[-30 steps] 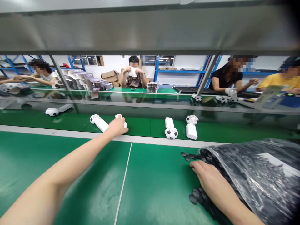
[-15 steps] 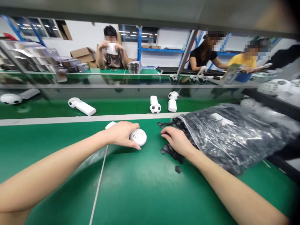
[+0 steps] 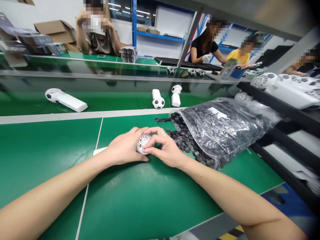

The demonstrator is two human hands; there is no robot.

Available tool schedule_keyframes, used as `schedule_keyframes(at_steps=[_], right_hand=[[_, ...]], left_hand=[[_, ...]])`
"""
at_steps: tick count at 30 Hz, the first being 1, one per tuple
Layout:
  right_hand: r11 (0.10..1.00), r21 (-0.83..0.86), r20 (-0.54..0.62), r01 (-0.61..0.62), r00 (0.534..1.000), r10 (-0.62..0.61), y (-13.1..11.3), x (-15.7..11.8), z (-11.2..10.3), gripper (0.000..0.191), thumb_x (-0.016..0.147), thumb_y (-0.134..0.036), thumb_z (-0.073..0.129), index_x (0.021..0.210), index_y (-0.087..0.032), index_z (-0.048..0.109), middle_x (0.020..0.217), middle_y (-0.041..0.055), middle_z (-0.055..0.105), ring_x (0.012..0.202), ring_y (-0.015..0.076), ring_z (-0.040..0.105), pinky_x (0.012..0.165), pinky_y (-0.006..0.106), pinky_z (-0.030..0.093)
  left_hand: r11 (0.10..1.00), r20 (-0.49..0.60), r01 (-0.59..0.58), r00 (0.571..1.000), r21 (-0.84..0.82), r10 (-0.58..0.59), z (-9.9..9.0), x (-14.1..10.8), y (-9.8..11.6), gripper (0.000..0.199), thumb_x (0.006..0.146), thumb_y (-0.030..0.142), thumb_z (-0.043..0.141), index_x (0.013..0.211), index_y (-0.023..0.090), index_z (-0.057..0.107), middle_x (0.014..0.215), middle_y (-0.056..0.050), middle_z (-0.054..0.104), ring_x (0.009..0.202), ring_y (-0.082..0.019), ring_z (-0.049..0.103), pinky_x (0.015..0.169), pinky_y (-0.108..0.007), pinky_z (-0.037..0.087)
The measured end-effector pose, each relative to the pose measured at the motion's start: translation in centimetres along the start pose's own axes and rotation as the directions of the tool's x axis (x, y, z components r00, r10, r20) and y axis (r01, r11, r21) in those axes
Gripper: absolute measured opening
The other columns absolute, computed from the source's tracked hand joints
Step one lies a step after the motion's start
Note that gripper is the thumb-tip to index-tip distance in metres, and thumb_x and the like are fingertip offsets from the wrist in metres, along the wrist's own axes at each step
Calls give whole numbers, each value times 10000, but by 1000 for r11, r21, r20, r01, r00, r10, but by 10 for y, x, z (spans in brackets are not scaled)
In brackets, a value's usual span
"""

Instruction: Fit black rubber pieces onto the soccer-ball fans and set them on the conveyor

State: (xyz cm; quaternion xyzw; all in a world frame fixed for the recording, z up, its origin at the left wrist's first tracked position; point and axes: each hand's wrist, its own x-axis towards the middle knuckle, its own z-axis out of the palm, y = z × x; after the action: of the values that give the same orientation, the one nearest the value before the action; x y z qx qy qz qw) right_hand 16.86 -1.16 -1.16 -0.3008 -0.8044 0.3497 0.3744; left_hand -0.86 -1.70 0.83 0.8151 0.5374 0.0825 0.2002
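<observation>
Left hand [image 3: 125,148] curls around the domed head of a white unit [image 3: 143,140] on the green surface [image 3: 120,200]. Right hand [image 3: 170,150]: fingertips nearly closed at the lattice; any piece between them hidden. Judgement: brace head firmly, keep fingertip pressure square. Lattice looks rigid; matte, angular black pieces [image 3: 183,143] spill from a glossy, crinkled bag [image 3: 232,123].
</observation>
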Motion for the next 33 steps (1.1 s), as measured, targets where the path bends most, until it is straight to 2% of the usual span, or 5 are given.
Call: schedule_keyframes(at_steps=[4,9,18,28,33], right_hand=[[997,55,-32,-54,998,56,-2,-2,6,99,687,-184,708,657,-180,613,1168,22,464,1141,196,413,1010,405,309],[998,18,-56,-64,996,65,2,-4,11,22,715,-213,689,728,-229,680,1085,28,474,1083,194,433,1002,412,316],[989,75,-124,-130,983,138,6,-1,15,131,684,-194,694,667,-178,565,1100,53,435,1130,186,420,988,360,341],[929,154,17,-336,941,337,7,-3,11,533,698,-228,650,1155,-210,376,1228,85,471,1110,185,489,887,341,435],[934,139,58,-329,944,324,8,-3,12,478,720,-242,636,1148,-201,425,1164,72,533,1038,179,539,872,338,457]], left_hand=[[1000,3,14,1000,13,-14,1,-2,-2,691,576,576,642,1170,282,450,991,-27,574,855,-258,584,662,-340,455],[999,-30,54,998,2,-54,0,-3,-1,631,695,535,527,1252,273,387,1117,-67,533,929,-279,571,728,-377,451],[999,-36,39,999,-16,-39,-1,-4,-1,624,656,619,551,1181,298,448,1047,-37,549,893,-264,568,707,-365,454],[999,-76,48,996,2,-48,0,-3,0,633,631,622,569,1145,267,470,1064,-32,560,896,-250,569,710,-356,452],[998,-79,53,996,28,-51,-1,-3,3,565,664,595,558,1110,255,485,1040,-36,571,875,-255,573,706,-370,454]])
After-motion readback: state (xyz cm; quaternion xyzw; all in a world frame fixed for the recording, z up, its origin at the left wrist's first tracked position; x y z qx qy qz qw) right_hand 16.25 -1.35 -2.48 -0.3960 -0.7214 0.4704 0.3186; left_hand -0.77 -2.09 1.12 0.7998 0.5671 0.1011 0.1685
